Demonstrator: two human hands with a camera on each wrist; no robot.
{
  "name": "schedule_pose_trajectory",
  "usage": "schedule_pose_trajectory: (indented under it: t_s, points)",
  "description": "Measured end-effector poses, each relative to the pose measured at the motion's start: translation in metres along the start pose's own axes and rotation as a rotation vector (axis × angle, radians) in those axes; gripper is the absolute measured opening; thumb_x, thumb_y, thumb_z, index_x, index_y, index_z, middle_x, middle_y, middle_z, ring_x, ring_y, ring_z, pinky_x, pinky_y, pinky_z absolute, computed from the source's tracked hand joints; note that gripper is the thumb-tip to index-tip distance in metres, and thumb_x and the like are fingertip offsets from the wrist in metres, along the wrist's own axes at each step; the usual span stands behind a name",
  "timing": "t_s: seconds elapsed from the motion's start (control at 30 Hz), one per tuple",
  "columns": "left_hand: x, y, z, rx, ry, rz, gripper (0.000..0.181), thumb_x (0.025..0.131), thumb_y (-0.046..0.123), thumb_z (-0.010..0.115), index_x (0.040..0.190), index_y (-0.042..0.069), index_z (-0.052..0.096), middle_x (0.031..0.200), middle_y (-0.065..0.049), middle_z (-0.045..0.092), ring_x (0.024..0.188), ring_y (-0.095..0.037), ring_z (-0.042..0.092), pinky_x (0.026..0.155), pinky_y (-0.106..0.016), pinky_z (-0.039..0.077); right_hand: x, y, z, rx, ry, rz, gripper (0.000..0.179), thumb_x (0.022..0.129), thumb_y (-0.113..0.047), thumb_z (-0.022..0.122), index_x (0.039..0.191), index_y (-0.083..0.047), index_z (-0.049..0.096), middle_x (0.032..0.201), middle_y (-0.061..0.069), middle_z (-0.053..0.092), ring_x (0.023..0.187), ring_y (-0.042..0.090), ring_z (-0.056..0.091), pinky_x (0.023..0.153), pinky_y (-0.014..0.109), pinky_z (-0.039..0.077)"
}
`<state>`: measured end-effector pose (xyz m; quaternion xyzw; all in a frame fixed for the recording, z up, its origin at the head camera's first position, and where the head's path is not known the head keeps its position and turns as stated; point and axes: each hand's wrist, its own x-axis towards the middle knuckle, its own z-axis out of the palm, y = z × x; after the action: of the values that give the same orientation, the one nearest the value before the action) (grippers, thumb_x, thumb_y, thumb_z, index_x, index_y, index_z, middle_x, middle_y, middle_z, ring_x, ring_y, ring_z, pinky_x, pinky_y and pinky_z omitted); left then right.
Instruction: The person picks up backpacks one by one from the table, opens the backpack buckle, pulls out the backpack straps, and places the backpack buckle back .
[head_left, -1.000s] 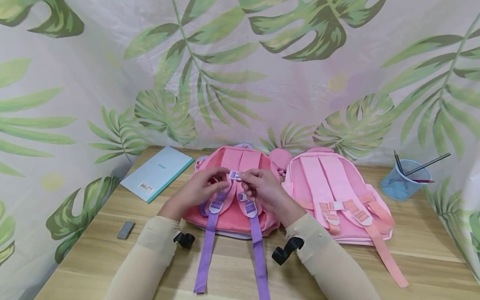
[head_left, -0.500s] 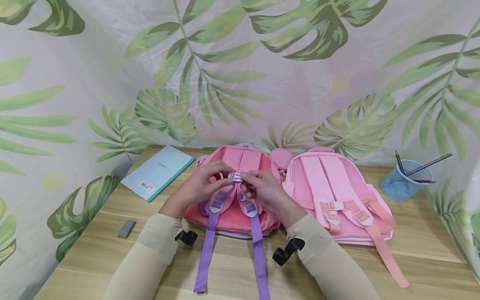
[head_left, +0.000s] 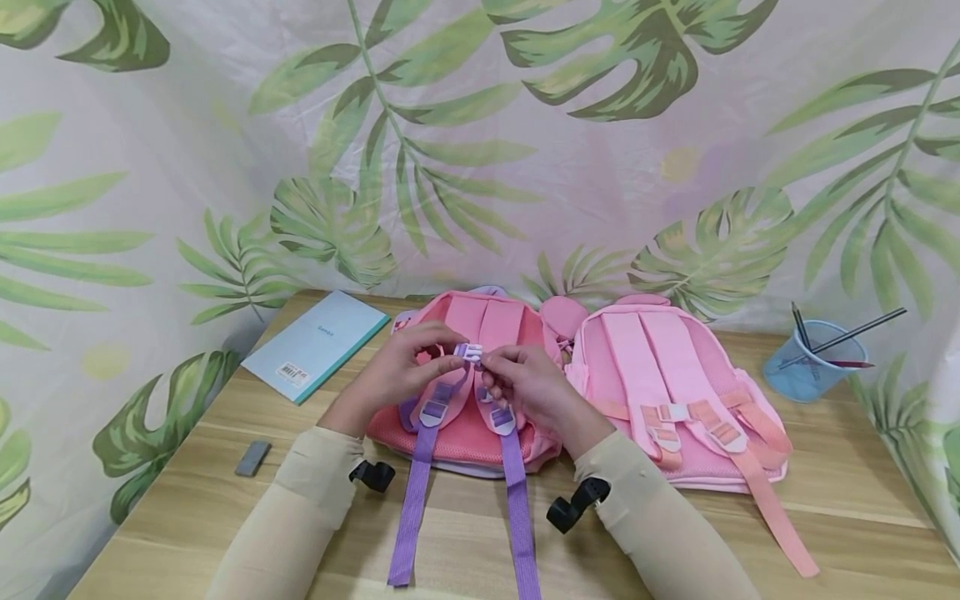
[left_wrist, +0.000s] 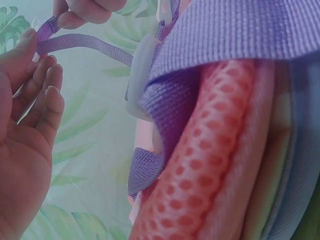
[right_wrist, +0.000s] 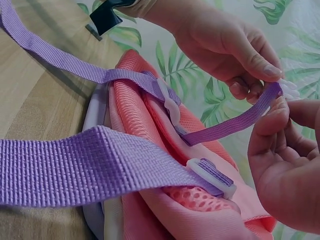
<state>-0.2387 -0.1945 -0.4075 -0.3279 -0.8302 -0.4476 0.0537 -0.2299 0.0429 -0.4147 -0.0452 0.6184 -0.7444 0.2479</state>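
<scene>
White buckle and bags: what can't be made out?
- White buckle: head view, partly covered by fingertips; left wrist view, mostly behind the left hand.
- Right hand: left wrist view, cut off by the top edge.
- Right purple strap: head view, end cut off by the bottom edge.
- Blue notebook: head view, label print too small.
- Light pink backpack: head view, front hidden underneath.
</scene>
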Motion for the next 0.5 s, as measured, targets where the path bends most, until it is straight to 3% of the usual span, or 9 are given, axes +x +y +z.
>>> schedule_pose_trajectory:
  t_s: [0.5]
  points:
    - [0.0011,-0.0021,0.0015,-0.013,-0.009,0.051,0.02,0.098,0.005,0.079,0.116,0.013,0.078,0.099,0.001,0.071,0.089,-0.011,0.063,0.077,-0.025,0.052,0.0032,0.0009,0.0039,-0.006,-0.013,-0.012,0.014,0.111,-0.004,0.055,0.107,0.002,0.067,0.076,0.0,0.062,0.062,0.01,0.053,0.055,0.021,0.047]
